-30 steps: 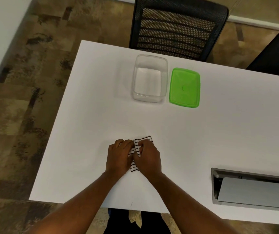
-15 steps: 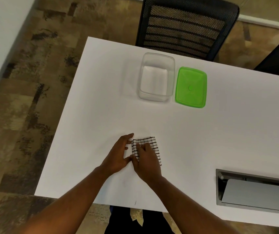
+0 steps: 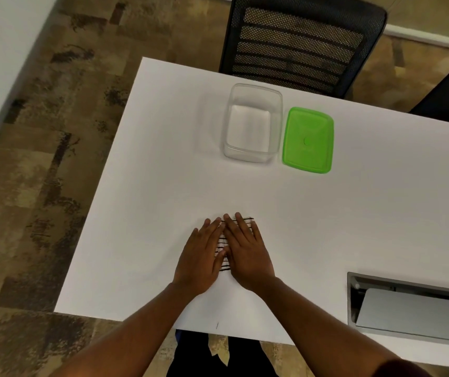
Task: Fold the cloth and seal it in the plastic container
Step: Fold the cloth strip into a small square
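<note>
A small folded cloth [image 3: 222,244], white with black grid lines, lies on the white table [image 3: 326,213] near its front edge. My left hand [image 3: 200,257] and my right hand [image 3: 247,253] lie flat on top of it, side by side, fingers stretched out; only a strip of cloth shows between and past them. Farther back stands the clear plastic container [image 3: 253,123], with nothing in it. Its green lid [image 3: 308,140] lies flat just to the right of it.
A black mesh office chair [image 3: 299,42] stands behind the table's far edge. A grey cable hatch [image 3: 411,308] is set into the table at the front right. The table's left edge borders brown patterned carpet.
Both hands have gone from pinching and folding the cloth to lying flat on it with fingers spread forward. The cloth is now more covered.
</note>
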The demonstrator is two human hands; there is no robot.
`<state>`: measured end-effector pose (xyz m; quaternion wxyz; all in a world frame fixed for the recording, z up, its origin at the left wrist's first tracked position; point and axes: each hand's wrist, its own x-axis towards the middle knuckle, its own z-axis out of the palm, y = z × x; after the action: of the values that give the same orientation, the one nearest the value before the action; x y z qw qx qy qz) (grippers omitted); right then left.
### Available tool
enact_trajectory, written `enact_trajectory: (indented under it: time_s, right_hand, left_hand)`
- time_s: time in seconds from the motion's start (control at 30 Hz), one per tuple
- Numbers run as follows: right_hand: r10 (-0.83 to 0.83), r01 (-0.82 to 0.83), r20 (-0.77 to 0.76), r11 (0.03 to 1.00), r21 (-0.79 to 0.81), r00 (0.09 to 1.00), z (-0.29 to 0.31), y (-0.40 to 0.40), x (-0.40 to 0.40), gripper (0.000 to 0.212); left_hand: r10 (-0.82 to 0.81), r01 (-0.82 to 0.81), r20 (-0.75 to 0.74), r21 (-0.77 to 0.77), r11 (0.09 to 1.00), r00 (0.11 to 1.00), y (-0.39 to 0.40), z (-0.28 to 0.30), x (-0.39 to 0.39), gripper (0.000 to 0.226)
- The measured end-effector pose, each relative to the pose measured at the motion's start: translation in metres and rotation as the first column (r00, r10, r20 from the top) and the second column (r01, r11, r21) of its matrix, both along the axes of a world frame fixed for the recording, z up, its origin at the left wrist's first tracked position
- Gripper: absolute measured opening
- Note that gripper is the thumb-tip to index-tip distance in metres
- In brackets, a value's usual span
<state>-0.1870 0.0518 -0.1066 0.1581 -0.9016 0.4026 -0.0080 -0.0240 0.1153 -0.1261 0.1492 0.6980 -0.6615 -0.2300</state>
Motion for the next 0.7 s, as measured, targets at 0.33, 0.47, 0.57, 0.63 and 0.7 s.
enact_trajectory:
  time_s: [0.33,0.47,0.57,0.63,0.7]
  right_hand:
    - [0.077,-0.076,-0.095,0.997,0.007,0.993,-0.018,0.004,-0.015,0.069]
    - [0.107,-0.102,-0.093,0.993,0.061,0.990,-0.012,0.002,-0.015,0.073]
    - [0.022,-0.019,-0.029,0.994,0.108,0.999,-0.005,0.001,-0.019,0.076]
    - [-0.031,0.033,-0.022,0.993,0.110,0.999,-0.001,0.001,-0.021,0.078]
    - [-0.006,0.010,-0.046,0.995,0.095,0.999,0.000,0.006,-0.020,0.083]
  left_hand:
    - [-0.158,0.164,-0.052,0.137,0.977,0.986,0.010,-0.013,0.017,0.074]
    - [-0.140,0.119,0.093,0.202,0.972,0.986,0.012,-0.011,0.017,0.084]
    - [-0.173,0.152,0.076,0.221,0.963,0.982,0.012,-0.010,0.024,0.094]
    - [-0.208,0.190,0.064,0.212,0.959,0.976,0.011,-0.008,0.028,0.098]
    - [-0.218,0.196,0.083,0.218,0.956,0.972,0.011,-0.006,0.029,0.097]
